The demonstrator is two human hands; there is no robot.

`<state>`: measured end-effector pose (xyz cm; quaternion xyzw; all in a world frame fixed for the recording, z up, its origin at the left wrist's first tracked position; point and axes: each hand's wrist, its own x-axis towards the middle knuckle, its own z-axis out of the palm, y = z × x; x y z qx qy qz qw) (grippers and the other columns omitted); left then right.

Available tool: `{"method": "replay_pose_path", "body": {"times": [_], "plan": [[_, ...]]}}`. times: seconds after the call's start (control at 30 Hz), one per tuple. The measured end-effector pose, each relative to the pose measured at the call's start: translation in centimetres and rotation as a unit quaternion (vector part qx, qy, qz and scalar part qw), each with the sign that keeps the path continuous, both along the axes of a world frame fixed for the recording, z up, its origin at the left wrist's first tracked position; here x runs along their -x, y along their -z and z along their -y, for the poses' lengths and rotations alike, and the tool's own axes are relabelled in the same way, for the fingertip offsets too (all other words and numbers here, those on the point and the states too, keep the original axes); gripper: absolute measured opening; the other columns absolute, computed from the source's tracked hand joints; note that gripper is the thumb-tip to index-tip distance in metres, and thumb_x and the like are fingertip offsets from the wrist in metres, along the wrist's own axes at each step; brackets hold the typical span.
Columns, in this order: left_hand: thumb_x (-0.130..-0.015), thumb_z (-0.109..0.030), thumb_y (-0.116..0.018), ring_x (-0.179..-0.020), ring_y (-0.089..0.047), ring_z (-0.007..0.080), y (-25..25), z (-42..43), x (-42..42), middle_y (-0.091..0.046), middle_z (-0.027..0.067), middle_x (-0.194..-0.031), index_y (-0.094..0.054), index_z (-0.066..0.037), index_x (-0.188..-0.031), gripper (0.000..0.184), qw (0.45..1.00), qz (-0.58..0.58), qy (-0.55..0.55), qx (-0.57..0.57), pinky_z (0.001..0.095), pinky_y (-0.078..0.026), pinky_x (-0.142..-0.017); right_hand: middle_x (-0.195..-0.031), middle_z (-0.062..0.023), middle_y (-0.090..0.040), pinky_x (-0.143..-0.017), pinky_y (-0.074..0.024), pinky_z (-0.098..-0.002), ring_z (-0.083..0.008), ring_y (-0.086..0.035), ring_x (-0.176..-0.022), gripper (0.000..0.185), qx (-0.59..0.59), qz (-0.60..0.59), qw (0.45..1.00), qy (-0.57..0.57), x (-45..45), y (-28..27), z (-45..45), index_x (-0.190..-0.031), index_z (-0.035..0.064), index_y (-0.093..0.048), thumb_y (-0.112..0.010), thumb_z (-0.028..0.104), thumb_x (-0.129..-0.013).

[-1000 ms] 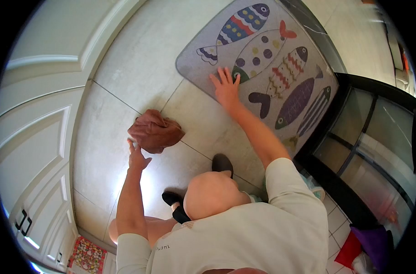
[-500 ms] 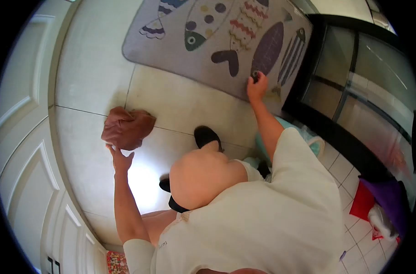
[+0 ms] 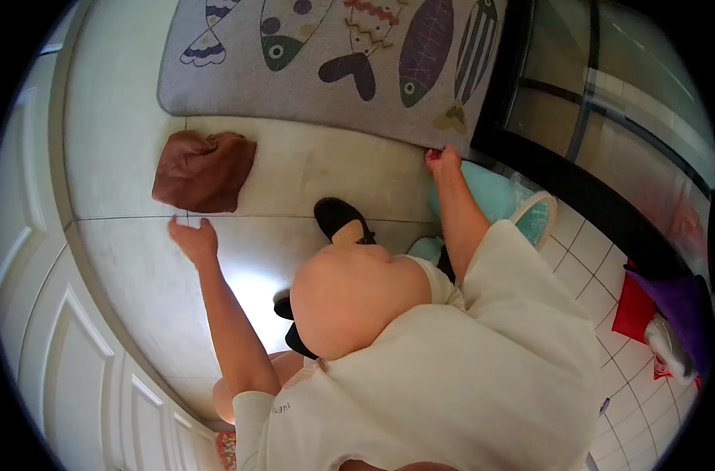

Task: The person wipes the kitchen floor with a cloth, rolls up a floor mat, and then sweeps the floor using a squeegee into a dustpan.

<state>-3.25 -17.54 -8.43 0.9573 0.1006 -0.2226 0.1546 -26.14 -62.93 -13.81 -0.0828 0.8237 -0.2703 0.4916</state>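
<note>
A crumpled brown cloth (image 3: 204, 174) lies on the pale tiled floor at the left. Just short of it is my left hand (image 3: 195, 241), open with thumb and fingers apart and a small gap between it and the cloth. My right hand (image 3: 445, 158) is at the near edge of a grey floor mat (image 3: 240, 96) patterned with colourful fish. Its fingers are curled together at that edge and appear to pinch it, though the fingertips are partly hidden.
A dark-framed glass door (image 3: 522, 110) borders the mat on the right. Beside my right forearm sits a light teal object (image 3: 483, 192) with a pale-rimmed container (image 3: 539, 216). White panelled cabinets (image 3: 75, 345) run along the left. Red and purple items (image 3: 675, 314) lie at the far right.
The brown cloth lies farther forward across the tile joint, and my left hand has come away from it. My right hand has drawn back from over the mat to its edge.
</note>
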Motion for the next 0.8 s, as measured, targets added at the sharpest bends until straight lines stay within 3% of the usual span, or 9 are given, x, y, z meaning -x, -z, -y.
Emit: {"method": "replay_pose_path", "body": {"times": [0.1,0.17,0.3,0.4,0.43,0.47,0.53,0.67,0.8], "plan": [[-0.069,-0.006,-0.062,-0.120,-0.029,0.0360,-2.4,1.1,-1.4,-0.027,0.0221,-0.130,-0.032,-0.003,-0.124,0.063,0.980,0.198,0.012,0.025,0.0411,-0.029,-0.098,-0.101,-0.0130,-0.045,-0.063,-0.0437,-0.0355,-0.0229,-0.045,-0.078,0.029,0.044,-0.008,0.999,-0.010,0.0,-0.4,-0.4,-0.111,0.0062,-0.040,-0.046,0.011,-0.083],[-0.068,-0.005,-0.063,-0.121,-0.028,0.0362,-3.2,2.2,-2.7,-0.028,0.0208,-0.130,-0.034,-0.007,-0.125,0.064,0.972,0.206,0.104,0.042,0.0427,-0.029,-0.098,-0.099,-0.0129,-0.045,-0.058,-0.0431,-0.0350,-0.0229,-0.044,-0.076,0.027,0.056,-0.050,0.994,-0.083,0.4,0.5,0.2,-0.109,0.0046,-0.041,-0.046,0.011,-0.083],[-0.068,-0.011,-0.065,-0.125,-0.021,0.0363,-2.4,5.4,-3.8,-0.024,0.0175,-0.135,-0.035,-0.017,-0.128,0.067,0.957,0.124,0.261,0.021,0.0494,-0.022,-0.099,-0.103,-0.0128,-0.045,-0.059,-0.0429,-0.0363,-0.0249,-0.046,-0.082,0.032,0.026,-0.044,0.990,-0.129,2.2,1.1,0.2,-0.110,0.0065,-0.043,-0.051,0.009,-0.079],[-0.069,-0.010,-0.062,-0.127,-0.014,0.0381,-0.1,6.1,-3.6,-0.015,0.0170,-0.138,-0.031,-0.020,-0.130,0.069,0.975,0.046,0.216,0.000,0.0562,-0.020,-0.097,-0.107,-0.0136,-0.045,-0.073,-0.0414,-0.0421,-0.0292,-0.045,-0.095,0.039,0.106,-0.176,0.950,-0.235,-2.7,-2.6,-4.3,-0.111,0.0053,-0.042,-0.057,0.010,-0.075],[-0.068,-0.010,-0.062,-0.127,-0.013,0.0382,-0.1,6.4,-3.8,-0.013,0.0164,-0.139,-0.030,-0.021,-0.130,0.070,0.978,0.031,0.206,0.005,0.0580,-0.020,-0.096,-0.110,-0.0147,-0.044,-0.079,-0.0378,-0.0440,-0.0310,-0.043,-0.101,0.046,0.222,-0.289,0.802,-0.473,-2.8,-2.2,-5.2,-0.114,0.0043,-0.041,-0.060,0.011,-0.072],[-0.068,-0.010,-0.062,-0.127,-0.013,0.0382,-0.2,6.5,-3.9,-0.013,0.0164,-0.139,-0.030,-0.021,-0.130,0.070,0.980,0.035,0.196,-0.004,0.0580,-0.020,-0.096,-0.114,-0.0158,-0.042,-0.086,-0.0342,-0.0458,-0.0328,-0.040,-0.107,0.053,0.321,-0.370,0.571,-0.659,-3.2,-1.6,-5.9,-0.116,0.0033,-0.040,-0.064,0.012,-0.069],[-0.063,-0.012,-0.062,-0.128,-0.012,0.0365,-0.9,6.6,-4.3,-0.015,0.0159,-0.138,-0.033,-0.020,-0.128,0.071,0.980,0.013,0.200,0.016,0.0585,-0.020,-0.096,-0.120,-0.0168,-0.039,-0.094,-0.0274,-0.0430,-0.0335,-0.035,-0.114,0.064,0.386,-0.207,0.452,-0.777,-8.2,-3.3,-9.5,-0.121,0.0053,-0.038,-0.068,0.013,-0.064],[-0.060,-0.010,-0.065,-0.127,-0.015,0.0341,-1.0,5.5,-4.4,-0.019,0.0113,-0.137,-0.037,-0.023,-0.124,0.071,0.977,0.014,0.209,0.026,0.0579,-0.024,-0.094,-0.123,-0.0162,-0.038,-0.094,-0.0275,-0.0427,-0.0326,-0.036,-0.113,0.066,0.431,-0.056,0.270,-0.859,-16.5,-3.9,-15.5,-0.123,0.0109,-0.040,-0.069,0.017,-0.063],[-0.061,-0.004,-0.061,-0.125,-0.020,0.0349,0.0,3.8,-1.6,-0.026,0.0127,-0.133,-0.045,-0.017,-0.116,0.059,0.967,0.056,0.247,0.024,0.0597,-0.024,-0.092,-0.129,-0.0171,-0.032,-0.094,-0.0264,-0.0446,-0.0331,-0.035,-0.115,0.076,0.387,0.164,0.142,-0.897,-22.7,-5.2,-22.1,-0.126,0.0127,-0.037,-0.073,0.023,-0.059]]}}
